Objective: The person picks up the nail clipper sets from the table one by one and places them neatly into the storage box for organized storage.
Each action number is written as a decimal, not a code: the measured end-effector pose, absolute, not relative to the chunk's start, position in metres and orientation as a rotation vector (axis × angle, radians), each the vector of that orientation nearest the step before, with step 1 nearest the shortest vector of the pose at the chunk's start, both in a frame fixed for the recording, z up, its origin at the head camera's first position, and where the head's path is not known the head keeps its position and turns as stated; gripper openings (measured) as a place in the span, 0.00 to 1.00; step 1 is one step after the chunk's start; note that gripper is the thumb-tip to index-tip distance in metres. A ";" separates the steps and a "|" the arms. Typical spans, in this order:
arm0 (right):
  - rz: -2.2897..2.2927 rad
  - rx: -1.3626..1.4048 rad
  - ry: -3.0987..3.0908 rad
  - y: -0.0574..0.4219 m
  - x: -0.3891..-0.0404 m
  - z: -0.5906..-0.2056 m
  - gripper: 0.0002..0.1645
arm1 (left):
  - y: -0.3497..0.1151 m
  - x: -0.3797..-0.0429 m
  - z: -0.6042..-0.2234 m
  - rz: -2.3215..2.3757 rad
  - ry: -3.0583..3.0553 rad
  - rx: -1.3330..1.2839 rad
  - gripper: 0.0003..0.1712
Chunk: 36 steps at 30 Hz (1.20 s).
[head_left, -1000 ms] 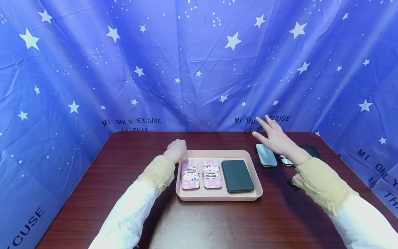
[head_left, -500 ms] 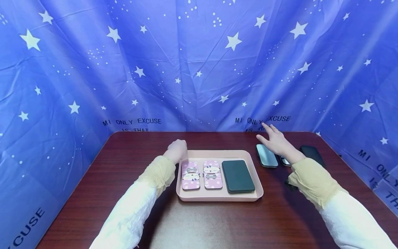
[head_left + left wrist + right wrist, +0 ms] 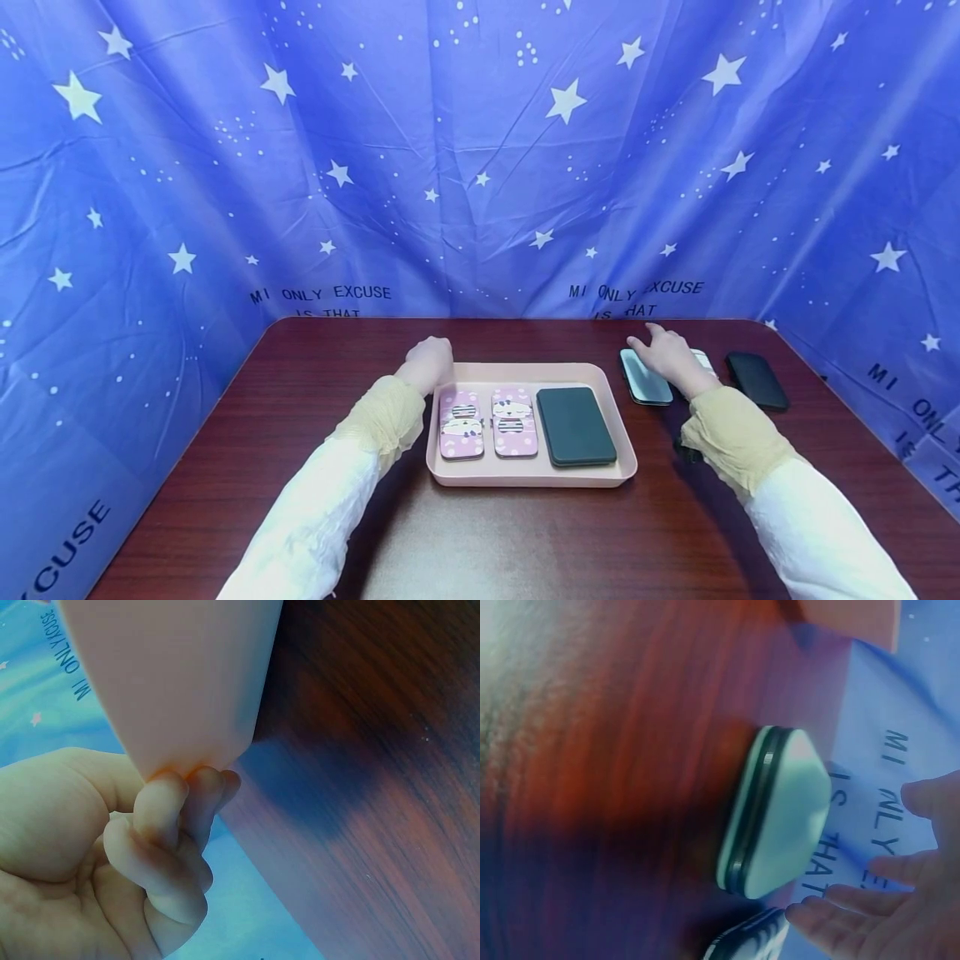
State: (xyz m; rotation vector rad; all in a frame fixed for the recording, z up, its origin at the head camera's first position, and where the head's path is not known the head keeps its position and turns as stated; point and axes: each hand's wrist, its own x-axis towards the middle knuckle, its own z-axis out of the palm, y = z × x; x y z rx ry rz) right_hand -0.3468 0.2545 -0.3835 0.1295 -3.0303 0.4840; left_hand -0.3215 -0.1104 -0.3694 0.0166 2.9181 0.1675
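Note:
At the far left of the pale pink tray, my left hand pinches the rim. The left wrist view has its curled fingers and thumb on the tray's wall. Two pink patterned cases, one on the left and one in the middle, lie in the tray beside a dark green case. My right hand hovers over a light green case, fingers spread and holding nothing. In the right wrist view that case stands apart from the fingers.
Right of the light green case lies a black-and-white case, partly hidden by my right hand. A black case is farther right on the dark wooden table. A blue star-printed curtain hangs behind and at both sides.
My right hand has come down and nearer over the light green case, uncovering the black case. My left hand stays on the tray's rim, and the tray has not visibly moved.

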 end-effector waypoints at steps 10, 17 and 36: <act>0.353 0.066 -3.040 0.254 -0.343 -0.390 0.29 | -0.110 -0.320 -0.369 0.169 2.923 0.034 0.12; 0.314 0.036 -3.066 0.253 -0.338 -0.388 0.23 | -0.109 -0.322 -0.369 0.167 2.918 0.031 0.12; 0.356 -0.078 -3.165 0.254 -0.344 -0.390 0.27 | -0.110 -0.321 -0.370 0.182 2.931 0.036 0.13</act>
